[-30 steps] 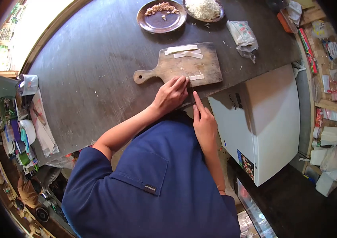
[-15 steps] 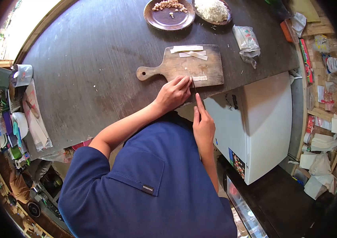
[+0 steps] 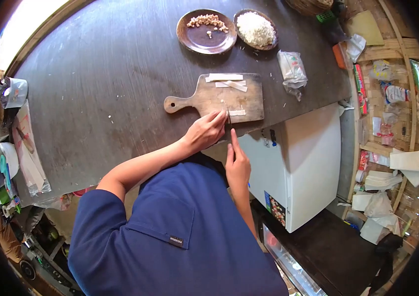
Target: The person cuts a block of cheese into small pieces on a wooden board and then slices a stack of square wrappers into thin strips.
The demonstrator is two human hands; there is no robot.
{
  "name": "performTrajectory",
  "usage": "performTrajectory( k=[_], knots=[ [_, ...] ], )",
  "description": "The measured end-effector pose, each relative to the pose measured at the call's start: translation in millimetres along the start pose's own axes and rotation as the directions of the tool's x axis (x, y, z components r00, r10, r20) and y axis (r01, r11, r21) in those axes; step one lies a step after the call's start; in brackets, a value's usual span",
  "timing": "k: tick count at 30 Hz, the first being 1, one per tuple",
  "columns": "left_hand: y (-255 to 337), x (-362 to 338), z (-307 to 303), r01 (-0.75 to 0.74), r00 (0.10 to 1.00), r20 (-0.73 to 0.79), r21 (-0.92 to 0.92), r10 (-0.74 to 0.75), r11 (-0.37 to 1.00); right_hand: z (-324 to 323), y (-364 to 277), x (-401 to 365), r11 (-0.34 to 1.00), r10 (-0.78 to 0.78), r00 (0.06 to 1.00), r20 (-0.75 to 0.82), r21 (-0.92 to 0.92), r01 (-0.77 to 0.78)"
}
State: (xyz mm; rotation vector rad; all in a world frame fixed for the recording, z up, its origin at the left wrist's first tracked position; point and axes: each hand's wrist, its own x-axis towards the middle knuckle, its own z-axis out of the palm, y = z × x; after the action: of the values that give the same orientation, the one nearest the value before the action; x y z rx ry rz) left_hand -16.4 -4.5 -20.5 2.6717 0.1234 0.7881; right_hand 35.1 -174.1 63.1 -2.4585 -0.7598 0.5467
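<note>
A wooden cutting board with a handle lies near the table's front edge. Along its far side rest several pale flat strips, some crossing each other. A short pale piece lies by the near edge, right of a thin knife. My left hand rests at the board's near edge, fingertips pinched close beside the blade; what they hold is mostly hidden. My right hand grips the knife, index finger stretched forward along it. The knife's handle is hidden in that hand.
Beyond the board are a brown plate with small light-brown pieces and a bowl of white shreds. A plastic packet lies to the right. A white freezer stands beside the table, near my right arm. Plastic-wrapped items lie at left.
The whole view has shifted, so the board and plates appear lower and slightly left. Both hands stay at the board's near edge with the knife; little else visibly differs.
</note>
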Motion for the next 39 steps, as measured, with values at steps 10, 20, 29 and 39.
performTrajectory(
  k=[10, 20, 29, 39],
  knots=[
    [-4, -5, -2, -0.006, 0.999, 0.053, 0.000, 0.006, 1.000, 5, -7, 16, 1.000, -0.017, 0.999, -0.031, 0.007, 0.017],
    [-3, -2, -7, -0.004, 0.999, 0.047, -0.048, 0.006, 0.999, 22, 4, 19, 0.990, -0.131, 0.984, -0.124, -0.062, 0.124],
    [-4, -5, -5, 0.004, 0.999, 0.032, -0.014, -0.004, 1.000, 18, 8, -7, 0.996, -0.083, 0.991, -0.102, -0.039, 0.080],
    [-2, -5, -4, 0.009, 0.999, 0.033, 0.000, -0.009, 1.000, -8, -10, 5, 0.997, 0.053, 0.998, 0.044, -0.064, -0.050]
  ],
)
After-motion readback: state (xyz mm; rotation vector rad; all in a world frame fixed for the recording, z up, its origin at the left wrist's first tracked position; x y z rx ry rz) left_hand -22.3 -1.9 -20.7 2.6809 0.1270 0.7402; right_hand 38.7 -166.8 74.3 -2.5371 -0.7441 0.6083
